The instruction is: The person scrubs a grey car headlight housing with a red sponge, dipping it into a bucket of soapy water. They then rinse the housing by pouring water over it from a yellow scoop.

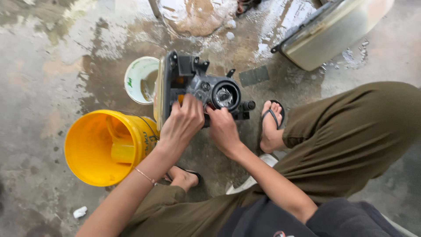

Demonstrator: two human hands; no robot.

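Note:
A car headlight unit [199, 85] stands on edge on the wet concrete floor, its black rear housing and round bulb socket [226, 95] facing up at me. My left hand [182, 123] grips the near side of the housing, fingers curled over its edge. My right hand [222, 128] holds the housing just below the round socket. Both of my hands touch the unit. I squat over it in olive trousers and sandals.
A yellow bucket [94, 147] lies tilted at the left, touching the headlight. Behind it stands a small white tub [139, 79]. A second headlight [329, 33] lies at the upper right. Soapy puddles [197, 17] spread at the top. A scrap of white paper [80, 212] lies lower left.

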